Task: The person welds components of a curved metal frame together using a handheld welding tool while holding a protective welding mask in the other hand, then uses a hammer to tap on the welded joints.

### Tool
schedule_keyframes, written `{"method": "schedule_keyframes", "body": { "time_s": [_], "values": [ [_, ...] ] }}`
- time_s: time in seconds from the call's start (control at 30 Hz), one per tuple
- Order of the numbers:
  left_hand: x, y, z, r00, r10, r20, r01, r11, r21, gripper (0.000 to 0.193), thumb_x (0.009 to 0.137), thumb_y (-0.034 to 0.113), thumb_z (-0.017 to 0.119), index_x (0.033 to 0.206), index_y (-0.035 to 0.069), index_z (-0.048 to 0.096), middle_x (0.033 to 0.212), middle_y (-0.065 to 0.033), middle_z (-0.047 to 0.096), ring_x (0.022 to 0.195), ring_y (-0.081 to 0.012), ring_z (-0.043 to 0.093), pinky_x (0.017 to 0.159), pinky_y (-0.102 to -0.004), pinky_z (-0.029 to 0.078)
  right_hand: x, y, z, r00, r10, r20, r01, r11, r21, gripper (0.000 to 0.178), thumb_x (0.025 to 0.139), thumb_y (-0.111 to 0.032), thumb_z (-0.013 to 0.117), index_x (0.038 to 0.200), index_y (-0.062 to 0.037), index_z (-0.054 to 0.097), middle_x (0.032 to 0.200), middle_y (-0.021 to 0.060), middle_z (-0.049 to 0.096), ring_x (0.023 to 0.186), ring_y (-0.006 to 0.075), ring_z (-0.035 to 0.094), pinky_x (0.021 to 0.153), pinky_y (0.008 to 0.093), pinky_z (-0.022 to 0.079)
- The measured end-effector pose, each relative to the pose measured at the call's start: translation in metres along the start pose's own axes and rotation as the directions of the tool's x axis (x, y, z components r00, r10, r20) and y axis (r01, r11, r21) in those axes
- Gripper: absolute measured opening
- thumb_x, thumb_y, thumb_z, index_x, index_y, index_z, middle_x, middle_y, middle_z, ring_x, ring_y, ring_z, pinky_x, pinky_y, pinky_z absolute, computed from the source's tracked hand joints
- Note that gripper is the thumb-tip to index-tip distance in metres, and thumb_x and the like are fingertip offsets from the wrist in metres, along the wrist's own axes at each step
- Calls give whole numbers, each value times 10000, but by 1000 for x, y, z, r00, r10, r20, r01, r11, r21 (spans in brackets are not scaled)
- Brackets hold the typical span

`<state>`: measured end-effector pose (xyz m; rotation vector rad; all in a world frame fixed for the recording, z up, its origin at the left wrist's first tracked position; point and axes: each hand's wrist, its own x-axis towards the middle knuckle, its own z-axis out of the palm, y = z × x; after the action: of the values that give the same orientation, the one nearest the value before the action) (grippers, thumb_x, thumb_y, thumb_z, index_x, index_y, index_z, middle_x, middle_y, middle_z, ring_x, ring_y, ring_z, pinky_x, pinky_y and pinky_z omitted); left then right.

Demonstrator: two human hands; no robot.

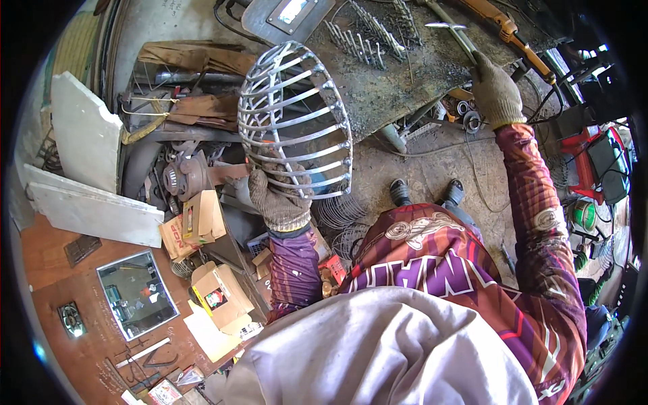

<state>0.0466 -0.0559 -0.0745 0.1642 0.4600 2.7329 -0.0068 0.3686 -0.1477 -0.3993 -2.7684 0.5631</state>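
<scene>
My left hand (pixel 280 196), in a knit work glove, is closed round the lower end of a rounded cage of welded metal bars (pixel 348 145). The cage is held up at the left front of the worktable, its ribs curving between a rim and a lengthwise bar. My right hand (pixel 497 94), gloved too, is stretched to the table's right side and wrapped round the handle of a chipping hammer (pixel 462 42). The hammer has a narrow, pale crosswise head, which lies over the tabletop. Its grip end is hidden in my glove.
The dark worktable (pixel 385 88) carries several metal rods (pixel 368 50), a welding mask (pixel 287 17) and an orange angle grinder (pixel 503 27). Wire coils (pixel 341 212) lie on the floor. Opened cardboard boxes (pixel 223 297) and a framed mirror (pixel 137 293) are at left, a red-and-black machine (pixel 594 162) at right.
</scene>
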Motion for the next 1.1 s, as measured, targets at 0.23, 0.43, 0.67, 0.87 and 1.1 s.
{"method": "schedule_keyframes", "body": {
  "time_s": [0.23, 0.43, 0.67, 0.87, 1.1],
  "values": [
    [-4, 0, -5, 999, 16, -33, -16, 1000, -24, 395, 879, 262, 600, 1246, 117, 575, 1104, -122, 673, 874, -283, 675, 690, -460, 557, 25, 4, -4, 994, -26, 110, 39, 992, -123, 359, 937, -382, 464, 1227, -198, 568, 970, 179, 662, 918, 377, 631, 756, 487, 497],
    [5, 0, -2, 1000, 26, -17, -25, 998, 52, 401, 885, 244, 586, 1262, 111, 560, 1167, -123, 648, 970, -277, 660, 757, -473, 551, 27, 5, -8, 982, -59, 178, 95, 975, -199, 362, 931, -361, 472, 1223, -169, 567, 933, 183, 664, 897, 381, 636, 741, 480, 503],
    [15, -16, 14, 944, 195, -268, -134, 964, 228, 346, 894, 246, 592, 1209, 102, 591, 1068, -71, 684, 711, -162, 622, 592, -352, 525, 19, 8, 1, 979, -44, 201, 87, 975, -207, 416, 907, -311, 520, 1305, -195, 502, 901, 210, 661, 867, 382, 647, 734, 487, 507],
    [25, -14, 9, 989, 34, -147, -38, 999, -22, 271, 908, 220, 581, 1146, 95, 610, 1081, -114, 678, 812, -226, 677, 552, -334, 567, 11, -11, -17, 967, 6, 254, 69, 956, -285, 409, 908, -350, 511, 1294, -212, 516, 874, 200, 663, 844, 359, 657, 702, 482, 517],
    [28, -20, 19, 960, 131, -248, -123, 991, 49, 254, 911, 207, 584, 1135, 92, 621, 1075, -113, 684, 897, -249, 691, 664, -439, 605, 3, -13, -25, 975, 28, 221, 35, 960, -277, 377, 905, -371, 519, 1240, -204, 559, 953, 192, 644, 862, 361, 654, 711, 474, 520]
  ]
}}
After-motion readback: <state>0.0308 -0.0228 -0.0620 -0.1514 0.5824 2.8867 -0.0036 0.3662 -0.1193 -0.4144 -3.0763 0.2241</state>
